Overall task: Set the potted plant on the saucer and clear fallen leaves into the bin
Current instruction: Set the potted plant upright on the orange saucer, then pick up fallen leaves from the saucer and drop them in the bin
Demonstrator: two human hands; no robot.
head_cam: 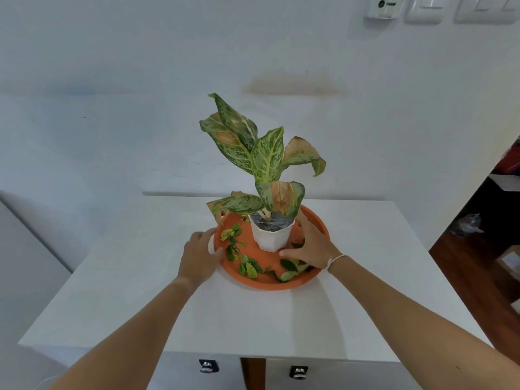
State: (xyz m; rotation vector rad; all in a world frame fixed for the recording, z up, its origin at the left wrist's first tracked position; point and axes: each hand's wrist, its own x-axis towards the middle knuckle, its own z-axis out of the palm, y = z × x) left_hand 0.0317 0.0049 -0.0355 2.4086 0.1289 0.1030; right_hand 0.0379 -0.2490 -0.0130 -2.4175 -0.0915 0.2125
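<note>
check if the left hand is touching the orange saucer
Touching. The head view shows the left hand on the outer left rim of the orange saucer, thumb hooked over the edge with no gap showing.

On a white table [281,319] the potted plant [271,235] stands in an orange saucer [266,283] strewn with fallen leaves [247,267], the left hand [201,256] gripping its left rim and the right hand [312,246] spread flat inside it just beside the pot.

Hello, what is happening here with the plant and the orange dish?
A person has both hands at the orange saucer. The white potted plant already stands on it. The left hand is at the saucer's left rim; the right hand reaches over the right side. Fallen leaves lie on the saucer. No bin is visible.
</note>
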